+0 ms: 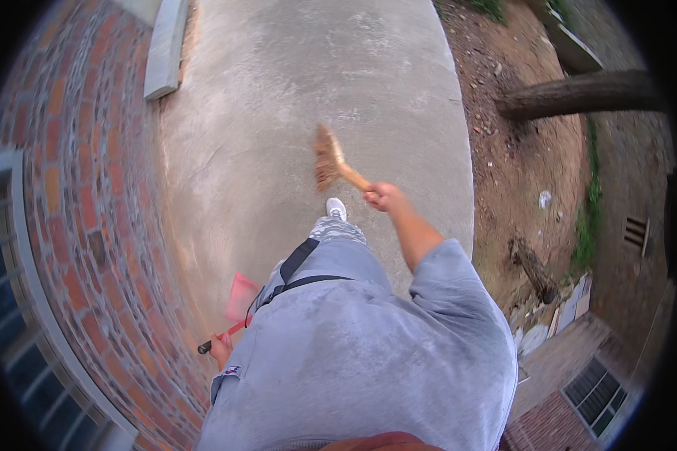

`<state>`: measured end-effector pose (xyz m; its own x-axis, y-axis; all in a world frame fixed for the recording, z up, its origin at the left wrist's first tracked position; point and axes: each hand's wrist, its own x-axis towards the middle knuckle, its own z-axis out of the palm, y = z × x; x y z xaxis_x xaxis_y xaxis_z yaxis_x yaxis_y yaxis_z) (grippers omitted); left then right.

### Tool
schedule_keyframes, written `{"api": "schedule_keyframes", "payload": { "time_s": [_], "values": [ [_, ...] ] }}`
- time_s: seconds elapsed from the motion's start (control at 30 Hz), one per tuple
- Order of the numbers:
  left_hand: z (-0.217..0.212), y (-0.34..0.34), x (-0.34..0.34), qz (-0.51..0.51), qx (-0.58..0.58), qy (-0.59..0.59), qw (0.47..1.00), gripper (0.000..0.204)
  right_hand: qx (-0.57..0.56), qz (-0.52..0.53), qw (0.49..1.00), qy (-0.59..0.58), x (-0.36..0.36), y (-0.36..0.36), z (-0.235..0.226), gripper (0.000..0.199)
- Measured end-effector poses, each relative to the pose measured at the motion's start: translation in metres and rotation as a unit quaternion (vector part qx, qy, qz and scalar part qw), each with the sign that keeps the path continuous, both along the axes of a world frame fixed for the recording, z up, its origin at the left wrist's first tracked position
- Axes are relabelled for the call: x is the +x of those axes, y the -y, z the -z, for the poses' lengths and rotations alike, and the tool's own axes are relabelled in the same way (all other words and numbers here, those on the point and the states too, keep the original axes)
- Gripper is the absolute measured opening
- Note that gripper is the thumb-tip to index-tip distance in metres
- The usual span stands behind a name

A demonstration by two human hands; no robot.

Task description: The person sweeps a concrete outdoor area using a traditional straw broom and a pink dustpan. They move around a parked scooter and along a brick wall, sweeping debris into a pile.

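Sweeping a concrete path (278,113) beside a brick wall (90,188): the left hand (220,347) is closed around the handle of a red dustpan (241,297) hanging low at the hip; the right hand (382,197) grips a hand broom (329,159), bristles raised ahead of the white shoe (337,208). Short, low strokes toward the pan should serve best.

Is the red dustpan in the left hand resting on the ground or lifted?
Lifted. The left hand grips the dustpan by its handle at hip height beside the brick wall, its pan off the concrete path.
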<state>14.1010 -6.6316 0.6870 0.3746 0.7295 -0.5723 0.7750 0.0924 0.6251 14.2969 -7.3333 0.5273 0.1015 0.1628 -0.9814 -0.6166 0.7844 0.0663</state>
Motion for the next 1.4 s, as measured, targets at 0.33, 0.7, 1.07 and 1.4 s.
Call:
{"api": "schedule_keyframes", "payload": {
  "time_s": [0.33, 0.7, 1.07, 1.4],
  "values": [
    [-0.007, 0.092, 0.241, -0.18, -0.209, 0.149, 0.95, 0.029, -0.385, 0.011, 0.918, -0.093, -0.04, 0.158, -0.035, 0.009],
    [0.043, 0.118, 0.436, 0.012, -0.245, 0.136, 0.96, 0.023, -0.267, 0.051, 0.961, 0.041, 0.082, 0.105, -0.014, 0.01],
    [0.037, 0.166, 0.566, 0.123, -0.147, 0.059, 0.98, 0.024, 0.133, 0.259, 0.953, 0.08, 0.275, 0.051, -0.059, 0.025],
    [-0.012, 0.266, 0.529, 0.051, -0.093, 0.111, 0.988, 0.026, -0.034, 0.408, 0.911, 0.042, 0.124, 0.322, 0.061, 0.021]
  ]
}}
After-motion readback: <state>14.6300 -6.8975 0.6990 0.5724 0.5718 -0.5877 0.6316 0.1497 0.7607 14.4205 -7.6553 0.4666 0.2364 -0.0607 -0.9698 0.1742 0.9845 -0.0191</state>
